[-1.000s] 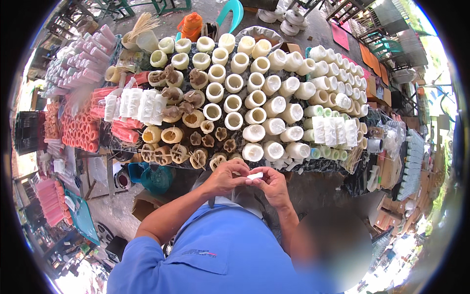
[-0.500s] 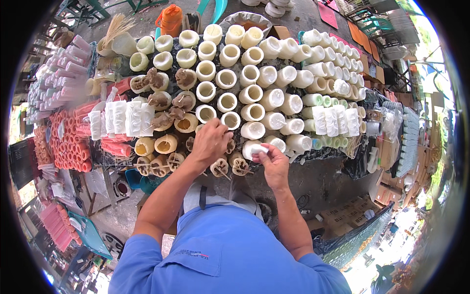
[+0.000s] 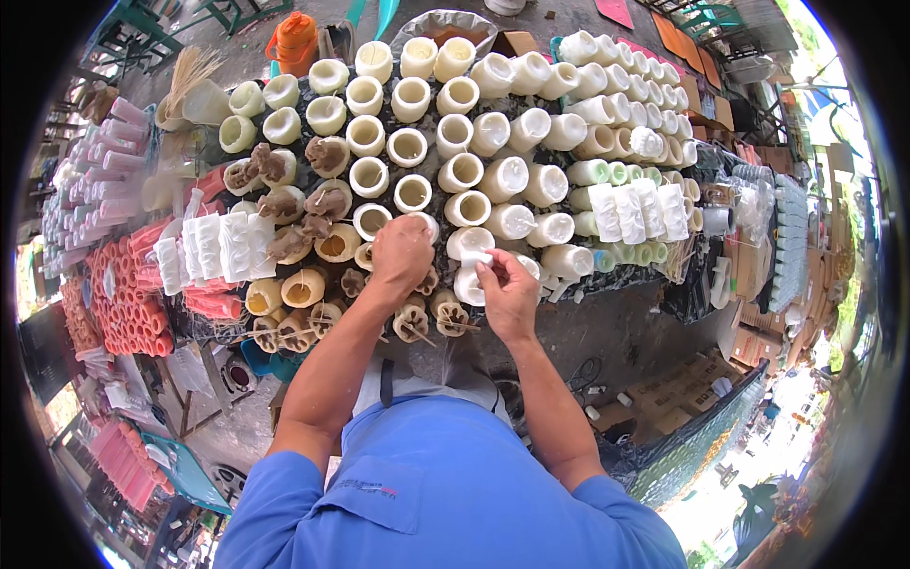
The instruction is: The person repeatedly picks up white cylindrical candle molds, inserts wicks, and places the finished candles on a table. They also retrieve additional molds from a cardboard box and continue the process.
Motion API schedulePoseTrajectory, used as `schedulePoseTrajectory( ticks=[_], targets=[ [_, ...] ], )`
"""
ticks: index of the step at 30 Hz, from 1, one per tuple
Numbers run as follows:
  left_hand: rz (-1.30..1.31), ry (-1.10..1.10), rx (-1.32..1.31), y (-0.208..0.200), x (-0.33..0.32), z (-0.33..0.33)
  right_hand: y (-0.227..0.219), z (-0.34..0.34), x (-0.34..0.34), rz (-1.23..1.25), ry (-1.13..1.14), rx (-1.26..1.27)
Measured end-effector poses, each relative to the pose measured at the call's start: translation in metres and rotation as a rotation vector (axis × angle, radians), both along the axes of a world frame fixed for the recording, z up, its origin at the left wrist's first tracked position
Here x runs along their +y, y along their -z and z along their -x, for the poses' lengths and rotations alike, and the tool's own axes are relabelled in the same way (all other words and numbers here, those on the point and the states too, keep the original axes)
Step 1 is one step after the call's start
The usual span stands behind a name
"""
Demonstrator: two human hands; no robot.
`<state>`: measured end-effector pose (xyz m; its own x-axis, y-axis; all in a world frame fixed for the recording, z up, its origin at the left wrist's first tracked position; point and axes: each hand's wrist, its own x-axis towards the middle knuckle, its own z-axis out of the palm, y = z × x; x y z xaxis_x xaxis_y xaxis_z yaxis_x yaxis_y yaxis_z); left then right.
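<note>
Rows of hollow, cream-coloured wax-like cylinders stand on a dark-covered table. My left hand is closed, its curled fingers at the rim of a cream cylinder in the near rows; its fingertips are mostly hidden, so what they pinch cannot be made out. My right hand pinches a small white piece between thumb and finger, just above the near white-filled cylinders. Below my left hand stand brown, flower-shaped hollow pieces with thin sticks lying across their tops.
Brown lumpy figures sit on cylinders at the left. White draped-looking pieces lie beyond them, beside pink tubes. More white pieces lie on greenish cylinders at the right. An orange jug stands beyond the far edge.
The whole table has shifted left and slightly downward at the near side as the view moved. My right hand has moved slightly away from me with the white piece; my left stays near the same rows.
</note>
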<state>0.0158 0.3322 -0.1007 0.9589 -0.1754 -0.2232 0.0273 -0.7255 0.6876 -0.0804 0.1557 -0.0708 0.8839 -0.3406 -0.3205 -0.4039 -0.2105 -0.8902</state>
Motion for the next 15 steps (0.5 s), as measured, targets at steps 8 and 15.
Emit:
schedulePoseTrajectory(
  ticks=[8,15],
  targets=[
    [-0.204,0.182,-0.279,-0.001,0.024,0.013,0.002,-0.045,0.033,0.121,-0.154,-0.223],
    [-0.167,0.229,-0.562,-0.001,0.030,0.010,0.010,-0.059,0.042,0.399,-0.294,-0.345]
  ],
)
